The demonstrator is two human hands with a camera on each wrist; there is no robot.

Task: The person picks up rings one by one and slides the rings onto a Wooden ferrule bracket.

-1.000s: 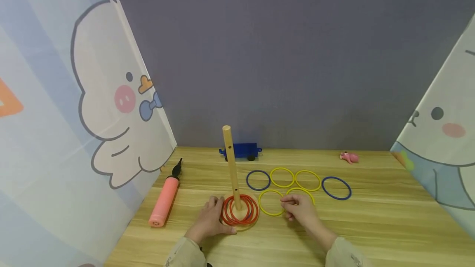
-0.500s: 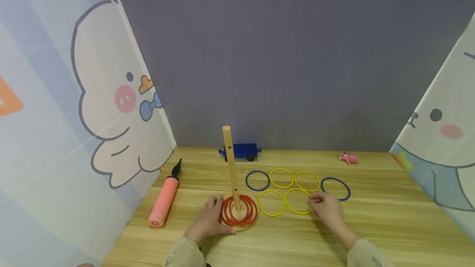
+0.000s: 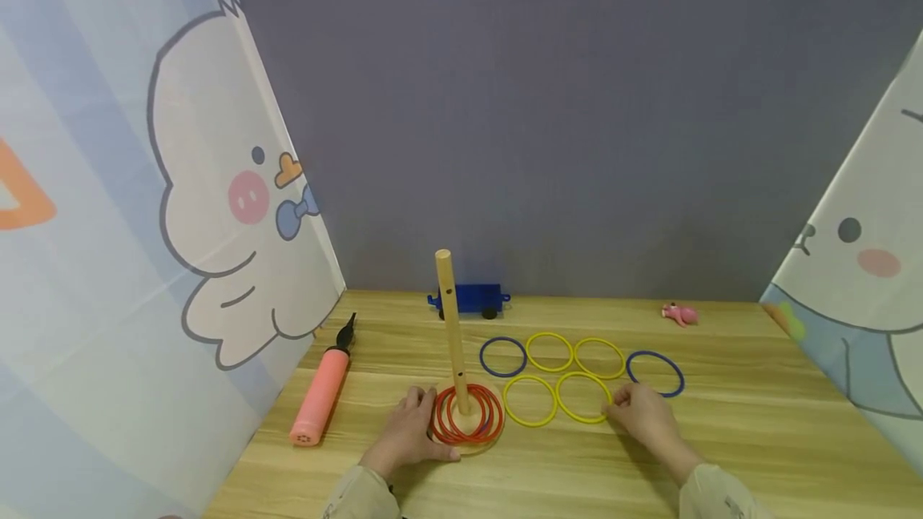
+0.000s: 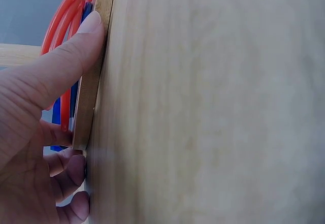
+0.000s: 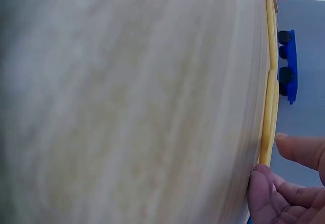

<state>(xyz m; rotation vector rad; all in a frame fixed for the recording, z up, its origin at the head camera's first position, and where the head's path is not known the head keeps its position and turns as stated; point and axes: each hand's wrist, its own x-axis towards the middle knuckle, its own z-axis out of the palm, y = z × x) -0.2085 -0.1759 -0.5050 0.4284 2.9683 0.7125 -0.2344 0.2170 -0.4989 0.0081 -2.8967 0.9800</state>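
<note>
In the head view my left hand grips the edge of a ring-toss stand's round wooden base, thumb near and fingers round the far side. A peg rises from the base. Several red rings lie around it, with some blue showing under them. My right hand is at the right edge of the nearer-right yellow ring, which lies flat on the table. The right wrist view shows its fingertips touching that ring's end, the thumb raised apart from it.
Other yellow rings and two blue rings lie flat between and beyond the hands. A blue toy wagon and pink animal toy stand along the back. A pink hand pump lies left.
My right hand has moved right, from between the two nearer yellow rings to the right ring's outer edge. My left hand has stayed on the base.
</note>
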